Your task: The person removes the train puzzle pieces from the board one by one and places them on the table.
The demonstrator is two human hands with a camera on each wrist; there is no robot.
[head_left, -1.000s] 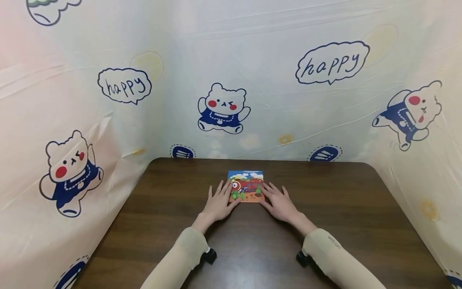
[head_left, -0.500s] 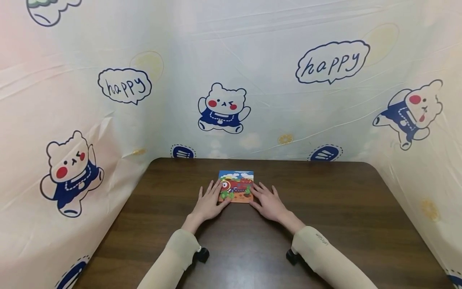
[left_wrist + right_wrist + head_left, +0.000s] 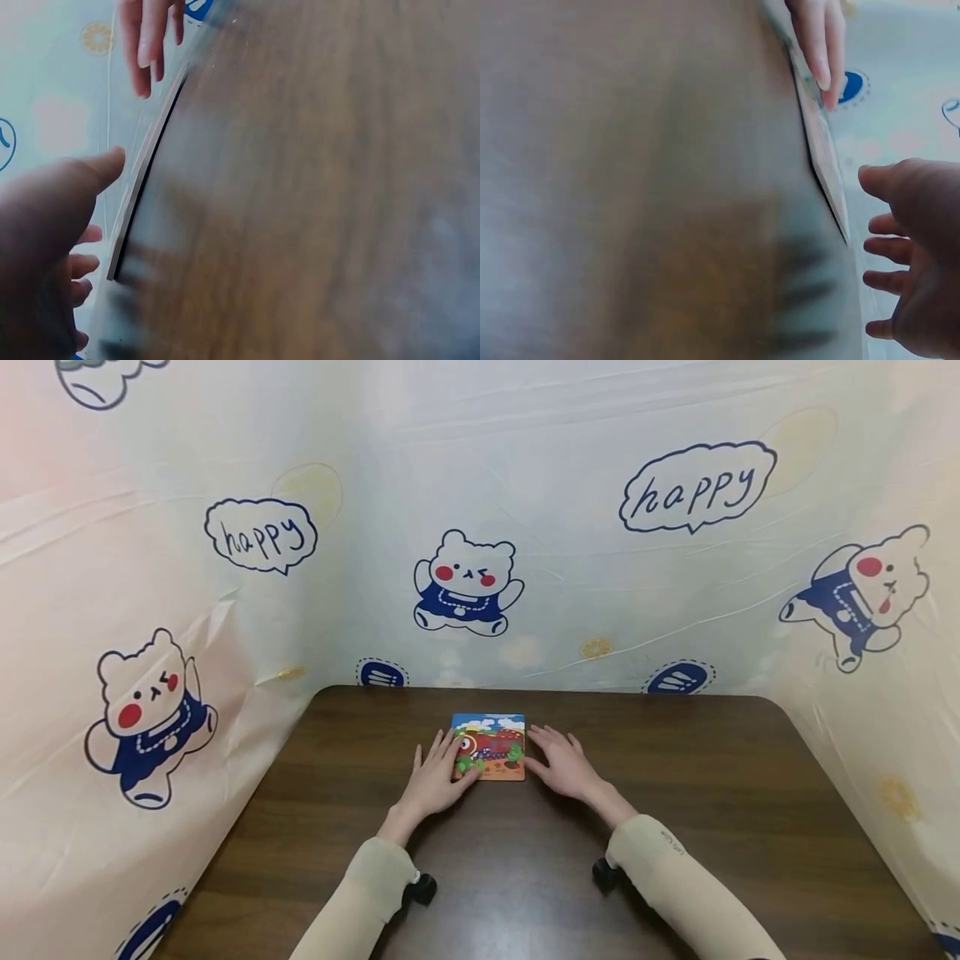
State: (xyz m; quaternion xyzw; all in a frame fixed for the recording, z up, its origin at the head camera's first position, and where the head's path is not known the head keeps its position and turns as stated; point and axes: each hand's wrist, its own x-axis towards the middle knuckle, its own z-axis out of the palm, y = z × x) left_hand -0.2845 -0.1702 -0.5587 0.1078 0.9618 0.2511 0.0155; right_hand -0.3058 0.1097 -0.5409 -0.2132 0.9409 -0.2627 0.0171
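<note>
A thin square picture board (image 3: 497, 745) lies flat on the brown table, printed with a red cartoon figure, green plants and a blue sky. My left hand (image 3: 431, 783) rests at its left edge, fingers extended over the border and thumb by the near corner. To the right, my right hand (image 3: 566, 766) hovers just off the board's edge, fingers spread and holding nothing. The left wrist view shows the board's thin side (image 3: 142, 180) beside my left thumb. In the right wrist view a gap separates my right fingers from the board (image 3: 821, 150).
The dark wooden table (image 3: 510, 877) spreads around the board on all sides. A pale curtain (image 3: 337, 527) with bear drawings hangs behind the table and along both sides. A small black device (image 3: 424, 888) sits under each sleeve cuff.
Both hands shifted the board to the left across the table. Since then my right hand has come away from its right edge, while my left hand stays by the board.
</note>
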